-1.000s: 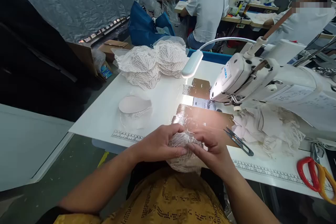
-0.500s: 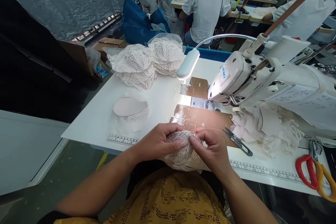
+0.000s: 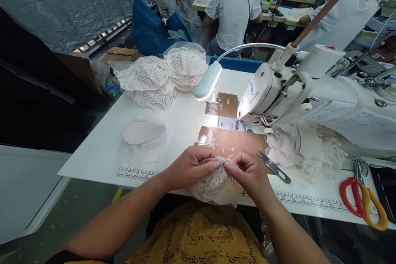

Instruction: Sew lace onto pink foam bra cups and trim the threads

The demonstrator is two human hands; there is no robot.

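A piece of cream lace fabric (image 3: 213, 187) hangs from both hands over the table's front edge. My left hand (image 3: 192, 167) is closed, its thumb and fingers pinching the lace's upper edge. Close beside it, my right hand (image 3: 249, 173) pinches the same edge between thumb and forefinger. Thread snips (image 3: 274, 167) lie just right of my right hand. Behind the hands stands a white sewing machine (image 3: 262, 86), its needle area lit by a lamp (image 3: 208, 80).
Lace cups (image 3: 161, 74) are piled at the back left, with a pale oval pad (image 3: 144, 133) nearer. Fabric pieces (image 3: 303, 146) lie under the machine arm. Red-and-orange-handled scissors (image 3: 361, 202) rest at the right edge. Two people in white shirts (image 3: 233, 12) sit beyond.
The lace's pinched edge has been turned up, and more of its body now hangs below my fingers. The camera view has shifted slightly, while both hands keep their grip.
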